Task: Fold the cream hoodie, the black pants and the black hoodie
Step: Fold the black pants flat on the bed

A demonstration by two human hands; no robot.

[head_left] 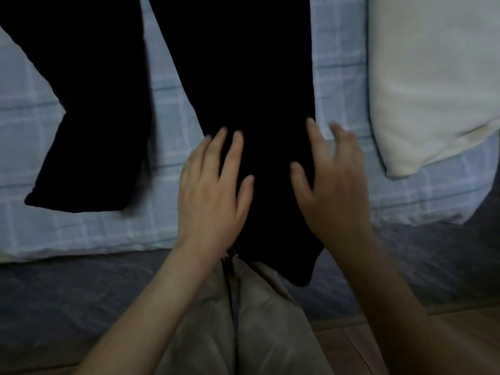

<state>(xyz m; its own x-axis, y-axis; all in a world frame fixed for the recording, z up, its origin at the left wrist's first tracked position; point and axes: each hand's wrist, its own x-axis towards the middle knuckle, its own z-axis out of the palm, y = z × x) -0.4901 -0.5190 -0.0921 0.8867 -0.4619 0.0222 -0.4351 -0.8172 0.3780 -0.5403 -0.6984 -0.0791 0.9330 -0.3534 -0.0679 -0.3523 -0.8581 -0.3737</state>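
My left hand (213, 190) is open, fingers straight and a little spread, lying palm-down on the near part of the black garment (251, 90). My right hand (332, 180) is open too, and blurred. Its thumb and forefinger rest on the cloth's right edge while the other fingers lift above the checked sheet (81, 234). Neither hand grips anything. Both forearms reach forward from the bottom of the view, wrists almost straight, the hands side by side with a strip of black cloth between them.

The black garment lies spread on the sheet. One long limb slants off to the left, and the near end hangs over the bed edge onto my beige trousers (270, 320). I cannot tell if it is the pants or the hoodie. The cream hoodie (433, 77) lies on the sheet to the right, apart from the black cloth.
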